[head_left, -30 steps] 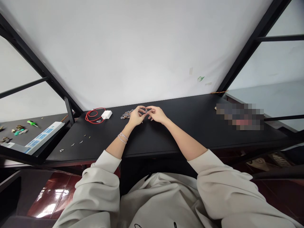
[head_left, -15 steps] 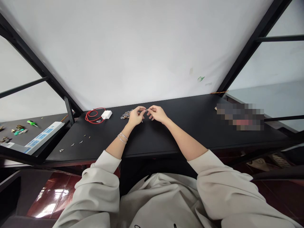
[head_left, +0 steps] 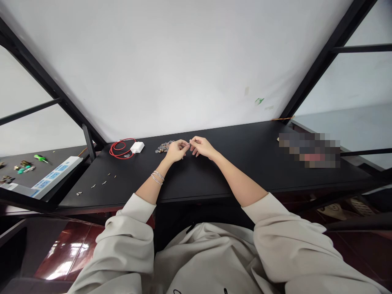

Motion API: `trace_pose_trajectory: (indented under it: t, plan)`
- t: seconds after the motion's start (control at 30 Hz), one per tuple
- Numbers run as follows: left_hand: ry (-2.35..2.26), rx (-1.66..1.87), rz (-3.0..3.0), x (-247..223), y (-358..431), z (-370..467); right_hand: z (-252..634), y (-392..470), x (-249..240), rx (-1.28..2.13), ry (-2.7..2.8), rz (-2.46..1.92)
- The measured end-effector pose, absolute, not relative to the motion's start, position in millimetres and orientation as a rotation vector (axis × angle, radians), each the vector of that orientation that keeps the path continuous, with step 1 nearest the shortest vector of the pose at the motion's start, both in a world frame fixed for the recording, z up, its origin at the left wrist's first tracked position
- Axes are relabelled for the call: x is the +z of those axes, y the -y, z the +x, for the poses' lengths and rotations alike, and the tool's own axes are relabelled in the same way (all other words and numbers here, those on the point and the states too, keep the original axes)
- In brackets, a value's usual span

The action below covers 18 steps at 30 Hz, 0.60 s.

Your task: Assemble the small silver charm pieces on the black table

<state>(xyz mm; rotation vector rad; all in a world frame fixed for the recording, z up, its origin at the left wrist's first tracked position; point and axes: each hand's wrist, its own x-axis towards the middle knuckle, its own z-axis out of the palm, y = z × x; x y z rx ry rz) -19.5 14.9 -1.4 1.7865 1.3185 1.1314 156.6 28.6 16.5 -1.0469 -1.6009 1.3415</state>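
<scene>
My left hand (head_left: 176, 150) and my right hand (head_left: 201, 147) meet fingertip to fingertip above the black table (head_left: 196, 179). Both are closed in a pinch around a small dark piece (head_left: 189, 144) between them, too tiny for me to tell its kind. Just left of my left hand lies a pile of small clear and brownish pieces (head_left: 163, 147), partly hidden behind that hand. Silvery bracelets (head_left: 157, 178) circle my left wrist.
A white charger (head_left: 137, 147) with a coiled red cable (head_left: 114, 152) lies to the left. Several tiny bits (head_left: 104, 183) are scattered nearer the front left. Further left are a power strip (head_left: 56, 177) and a green screwdriver (head_left: 41, 158). A blurred-out object (head_left: 312, 151) occupies the right.
My fingertips have shifted slightly around the small piece, the left fingers curling a little more. Both hands stay in nearly the same place.
</scene>
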Motion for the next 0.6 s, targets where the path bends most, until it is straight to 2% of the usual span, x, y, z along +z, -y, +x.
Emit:
trace_pose_trajectory:
  t: [0.2,0.6]
  plan:
    - [-1.391,1.008,1.817,7.4,-6.1,-16.5,156.4,-33.2,10.5,1.24,1.611,-1.044]
    - [-1.3,1.041,1.62,4.8,-13.1,-13.1,155.4,-34.5,10.8,1.134,1.558,-1.065]
